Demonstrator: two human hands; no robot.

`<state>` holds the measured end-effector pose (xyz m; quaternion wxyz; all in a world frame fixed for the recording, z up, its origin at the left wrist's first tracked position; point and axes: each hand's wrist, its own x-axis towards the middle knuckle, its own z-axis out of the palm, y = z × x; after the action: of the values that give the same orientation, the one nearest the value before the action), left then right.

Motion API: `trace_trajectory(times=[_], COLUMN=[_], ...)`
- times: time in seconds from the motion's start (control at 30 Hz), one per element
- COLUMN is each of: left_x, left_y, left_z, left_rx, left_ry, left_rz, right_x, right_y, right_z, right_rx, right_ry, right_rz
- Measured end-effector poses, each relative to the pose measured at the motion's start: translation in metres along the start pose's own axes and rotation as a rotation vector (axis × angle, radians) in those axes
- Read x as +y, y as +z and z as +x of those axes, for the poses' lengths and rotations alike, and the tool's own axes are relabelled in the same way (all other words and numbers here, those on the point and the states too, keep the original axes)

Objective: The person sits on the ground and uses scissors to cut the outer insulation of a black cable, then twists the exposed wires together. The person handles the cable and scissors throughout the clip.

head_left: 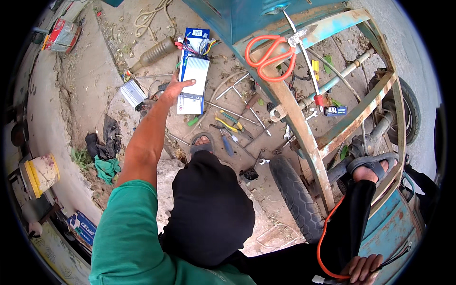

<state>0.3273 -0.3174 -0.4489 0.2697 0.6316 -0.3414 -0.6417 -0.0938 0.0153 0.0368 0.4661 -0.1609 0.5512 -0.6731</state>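
My left hand (178, 86) grips a white finned box-like unit (195, 71), thumb across its face, over a blue-and-white carton (190, 105). Coloured wires and connectors (199, 46) lie at the unit's top end. A silver finned unit (133, 93) lies to its left. My right hand (365, 270), at the lower right, has its fingers curled around an orange cable (324, 240) and black leads. Screwdrivers, yellow-handled pliers (226, 120) and wrenches (265, 161) are scattered below the white unit. Orange-handled scissors (270, 57) rest on the rusty vehicle frame (311, 159).
A teal body panel (251, 19), a loose tyre (292, 199) and a mounted wheel (409, 111) are on the right. My sandalled feet stand at centre and on the frame. Buckets (42, 173), dark cloths, a rope and a bottle (154, 54) lie to the left.
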Motion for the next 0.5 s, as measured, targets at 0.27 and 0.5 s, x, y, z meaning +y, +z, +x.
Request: trace_trajectory(times=[0.27,0.5], left_x=[0.002,0.045], left_y=[-0.055,-0.047], left_z=[-0.004,-0.073], left_rx=[0.156,-0.021], left_ry=[-0.157,-0.071], left_rz=[0.431,0.509], right_x=[-0.006,-0.013], right_y=[-0.042,-0.050], right_z=[-0.006,-0.010], right_rx=[0.023,-0.042], right_ry=[-0.207,-0.282], right_rz=[-0.137,-0.102])
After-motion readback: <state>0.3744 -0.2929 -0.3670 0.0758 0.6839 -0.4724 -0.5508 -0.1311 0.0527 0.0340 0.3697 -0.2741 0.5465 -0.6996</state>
